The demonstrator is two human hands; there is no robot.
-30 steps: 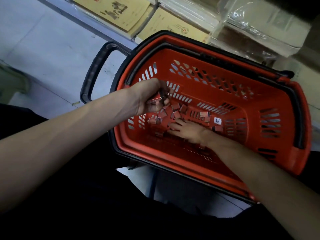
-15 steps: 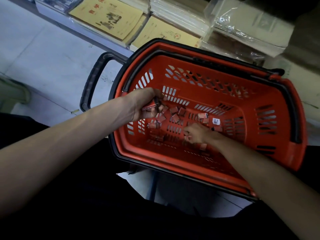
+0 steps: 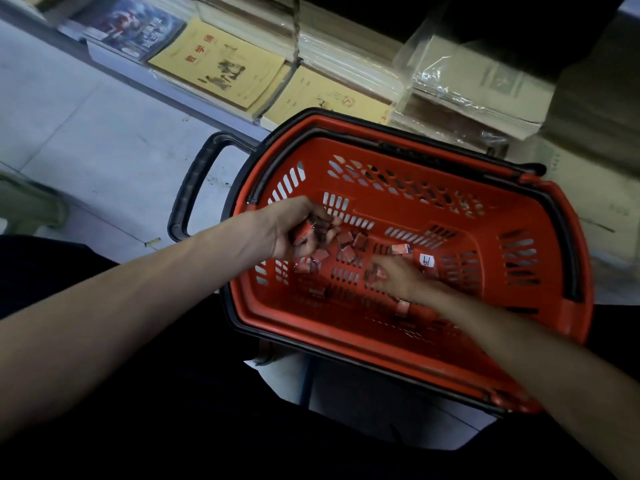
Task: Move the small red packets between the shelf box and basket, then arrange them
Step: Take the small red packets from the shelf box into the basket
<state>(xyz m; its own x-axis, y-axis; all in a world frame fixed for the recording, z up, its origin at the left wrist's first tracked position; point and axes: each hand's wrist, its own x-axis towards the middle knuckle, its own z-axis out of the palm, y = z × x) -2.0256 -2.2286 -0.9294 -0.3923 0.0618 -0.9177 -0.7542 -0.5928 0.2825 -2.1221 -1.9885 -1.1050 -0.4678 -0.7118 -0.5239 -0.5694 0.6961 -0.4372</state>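
Both hands are down in the basket [image 3: 391, 207]. The left hand [image 3: 294, 230] has its fingers curled round a small clutch of red packets [image 3: 348, 252]. The right hand [image 3: 405, 278], blurred, seems to pinch one at its fingertips. The loose packets lie scattered on the basket floor between the two hands, pointing every way. The nearest sit just beyond the right fingertips, so I'd expect that hand to feed the left

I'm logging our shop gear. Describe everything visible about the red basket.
The basket is red plastic with slotted walls and floor, black carry handles folded down along its rim, and a black loop handle at its left end. Inside lie loose small red packets; left hand and right hand reach in.
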